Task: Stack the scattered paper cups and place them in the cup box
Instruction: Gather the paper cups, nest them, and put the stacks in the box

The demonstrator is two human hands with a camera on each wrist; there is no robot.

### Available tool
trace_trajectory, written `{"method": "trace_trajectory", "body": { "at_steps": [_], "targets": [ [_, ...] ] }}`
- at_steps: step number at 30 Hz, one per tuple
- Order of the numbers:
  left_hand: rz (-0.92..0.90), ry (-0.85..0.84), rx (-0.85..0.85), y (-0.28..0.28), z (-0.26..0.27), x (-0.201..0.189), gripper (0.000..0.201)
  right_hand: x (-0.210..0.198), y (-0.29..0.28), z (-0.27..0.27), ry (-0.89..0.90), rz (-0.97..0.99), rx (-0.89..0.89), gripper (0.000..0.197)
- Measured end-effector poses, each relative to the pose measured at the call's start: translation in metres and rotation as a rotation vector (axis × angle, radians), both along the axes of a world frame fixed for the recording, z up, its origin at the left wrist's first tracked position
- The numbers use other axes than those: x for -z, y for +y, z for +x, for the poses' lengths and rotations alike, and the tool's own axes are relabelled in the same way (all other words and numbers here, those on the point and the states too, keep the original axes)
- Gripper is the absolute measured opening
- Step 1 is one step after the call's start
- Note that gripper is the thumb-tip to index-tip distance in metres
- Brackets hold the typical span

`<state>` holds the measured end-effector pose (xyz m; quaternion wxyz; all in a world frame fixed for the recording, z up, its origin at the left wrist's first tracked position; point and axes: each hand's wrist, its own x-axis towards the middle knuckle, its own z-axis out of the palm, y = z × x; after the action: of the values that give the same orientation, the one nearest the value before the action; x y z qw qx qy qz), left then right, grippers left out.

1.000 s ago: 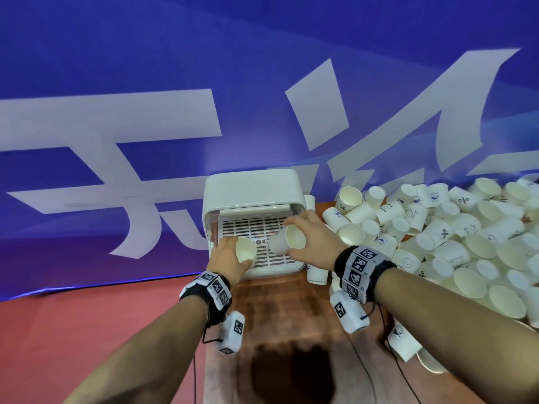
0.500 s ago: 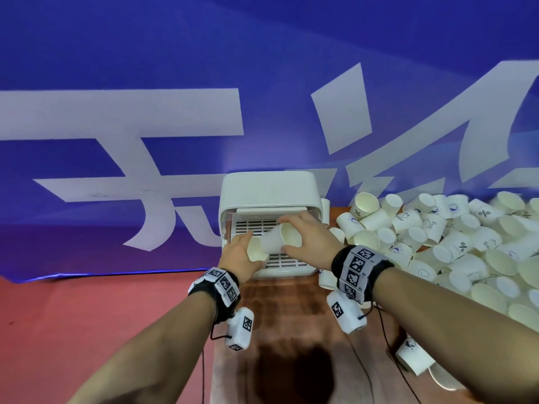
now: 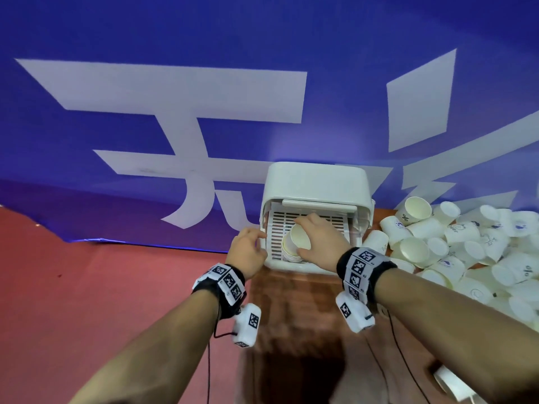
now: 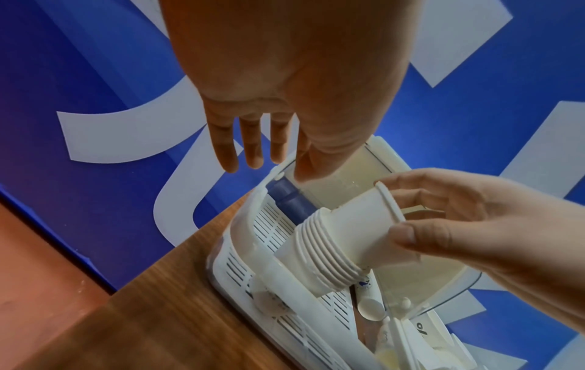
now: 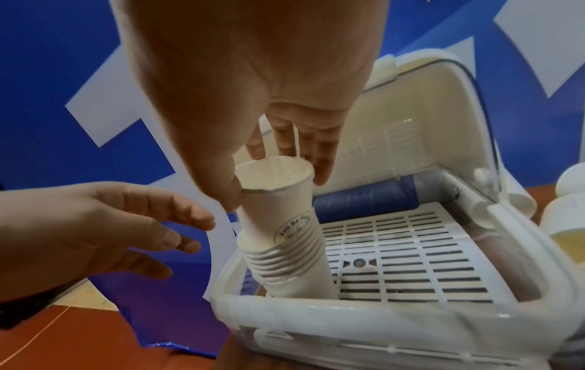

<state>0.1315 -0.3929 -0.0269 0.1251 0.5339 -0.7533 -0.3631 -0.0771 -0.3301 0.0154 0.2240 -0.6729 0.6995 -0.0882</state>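
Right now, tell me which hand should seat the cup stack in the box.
Right. The right hand already grips the cup stack, standing in the box; the left hand hovers open beside it, holding nothing.

Head view: from above and behind both forearms, facing forward and down at the desk [image 3: 291, 330] and blue backdrop [image 3: 262, 39], fairly far
Left wrist view: along the left palm [image 4: 285, 62], facing the cup box [image 4: 240, 250] from its left, very near
Right wrist view: along the right palm [image 5: 253, 62], facing into the cup box from its front, very near
Shared: all three show the cup box, the cup stack [image 3: 296, 243] and both hands
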Motion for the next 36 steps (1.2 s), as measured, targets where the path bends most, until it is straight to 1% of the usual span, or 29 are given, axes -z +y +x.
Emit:
{"method": "trace_trajectory", "body": {
  "at_steps": [4, 8, 14, 18, 23, 26, 30, 33, 36],
  "targets": [
    [-0.021, 0.006, -0.013, -0.001, 0.008, 0.002, 0.033, 0.011, -0.008, 0.007, 0.027, 0.010, -0.018, 0.068],
    [-0.043, 0.022, -0.028, -0.004, 0.016, -0.002, 0.028, 0.018, -0.014, 0.015, 0.078, 0.032, -0.034, 0.070],
    [-0.039, 0.001, -0.021, -0.005, 0.024, 0.000, 0.034, 0.024, -0.016, 0.019, 0.122, 0.075, -0.035, 0.069],
    [-0.034, -0.008, -0.017, -0.003, 0.025, -0.001, 0.035, 0.026, -0.015, 0.020, 0.159, 0.102, -0.038, 0.065],
    [-0.027, -0.009, -0.023, 0.002, 0.027, -0.003, 0.033, 0.027, -0.015, 0.022, 0.182, 0.098, -0.022, 0.066],
    [-0.014, -0.016, -0.018, 0.005, 0.031, -0.005, 0.033, 0.028, -0.013, 0.022, 0.170, 0.098, -0.011, 0.067],
    [-0.020, -0.021, -0.013, 0.009, 0.033, -0.011, 0.032, 0.025, -0.008, 0.019, 0.101, 0.105, -0.009, 0.073],
    [-0.022, -0.015, 0.003, 0.013, 0.028, -0.020, 0.027, 0.015, 0.002, 0.012, 0.042, 0.094, 0.026, 0.069],
    [-0.026, -0.003, 0.023, 0.016, 0.014, -0.030, 0.029, 0.002, 0.015, 0.000, 0.006, 0.084, 0.070, 0.065]
  ]
}}
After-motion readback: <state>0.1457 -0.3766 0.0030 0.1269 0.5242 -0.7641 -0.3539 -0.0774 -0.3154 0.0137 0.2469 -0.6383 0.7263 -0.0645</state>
